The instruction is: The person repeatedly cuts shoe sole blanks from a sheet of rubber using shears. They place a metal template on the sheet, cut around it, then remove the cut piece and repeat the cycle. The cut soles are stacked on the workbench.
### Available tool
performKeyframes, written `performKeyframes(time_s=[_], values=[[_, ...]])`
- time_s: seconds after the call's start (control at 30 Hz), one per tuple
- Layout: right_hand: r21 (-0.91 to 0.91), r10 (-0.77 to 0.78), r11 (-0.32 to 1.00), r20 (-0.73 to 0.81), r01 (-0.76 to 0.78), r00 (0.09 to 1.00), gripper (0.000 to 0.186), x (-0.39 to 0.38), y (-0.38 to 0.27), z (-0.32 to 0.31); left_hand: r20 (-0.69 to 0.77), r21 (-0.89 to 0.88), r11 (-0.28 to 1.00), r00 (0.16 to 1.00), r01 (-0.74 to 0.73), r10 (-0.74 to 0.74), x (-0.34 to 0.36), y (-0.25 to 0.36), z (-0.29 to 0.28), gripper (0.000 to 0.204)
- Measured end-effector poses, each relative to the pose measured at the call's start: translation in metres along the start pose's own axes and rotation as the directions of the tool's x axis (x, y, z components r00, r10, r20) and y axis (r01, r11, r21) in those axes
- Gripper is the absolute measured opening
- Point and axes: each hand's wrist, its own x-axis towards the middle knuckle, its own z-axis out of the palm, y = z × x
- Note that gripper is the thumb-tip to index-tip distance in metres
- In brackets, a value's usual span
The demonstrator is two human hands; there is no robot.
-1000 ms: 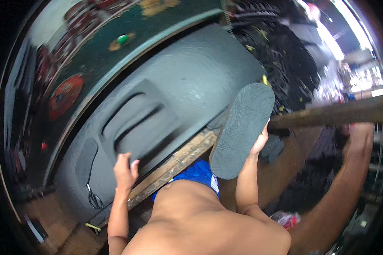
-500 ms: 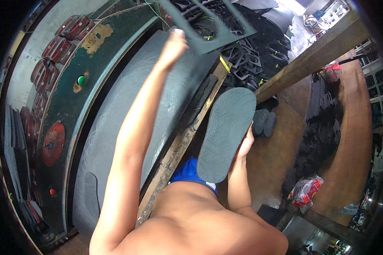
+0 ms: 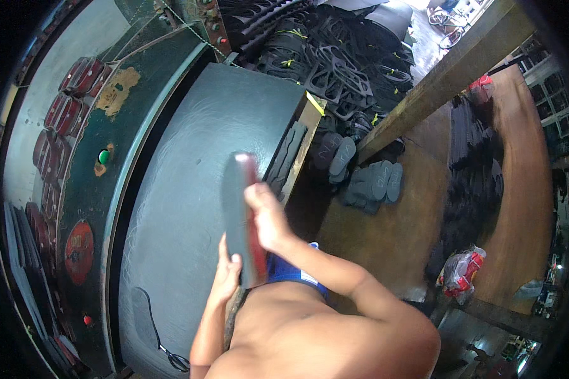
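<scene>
Since half a second ago, both arms have been drawn in: the left arm, then stretched up toward the black cut-out sheet at twelve o'clock, is now folded close to the body, and the sole piece has been turned edge-on between the two hands.

At the largest scale, a big grey work surface is seen from ten to seven o'clock, marked with fine curved scratches, with a green machine panel beside it at nine to ten o'clock. A heap of black rubber scrap frames is piled at twelve to one o'clock, and a wooden beam is laid across at two o'clock. Grey sole blanks are stacked on the brown floor at about three o'clock from the hands.

The sole piece is held upright near the centre, over the right-hand part of the grey surface. It is seen as a long, thin, dark grey slab with a reddish face turned toward the right hand and a rounded upper end.

The right hand is closed on the slab's right face at about mid-length, with the thumb pressed across it. The left hand is wrapped around the lower end at six o'clock from the right hand, so the slab's upper half is left standing free above both grips.
</scene>
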Motion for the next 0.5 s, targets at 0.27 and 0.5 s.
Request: performKeyframes(time_s=[0.27, 0.5], values=[[-0.699, 0.372, 0.696, 0.545, 0.163, 0.751, 0.050, -0.092, 0.104, 0.054, -0.503, -0.825, 0.493, 0.755, -0.276, -0.420, -0.081, -0.051, -0.020, 0.047], [-0.713, 0.675, 0.695, 0.605, -0.089, 0.423, 0.049, -0.077, 0.083, 0.040, -0.359, -0.769, 0.637, 0.861, -0.054, -0.360, -0.104, -0.074, -0.005, 0.069]])
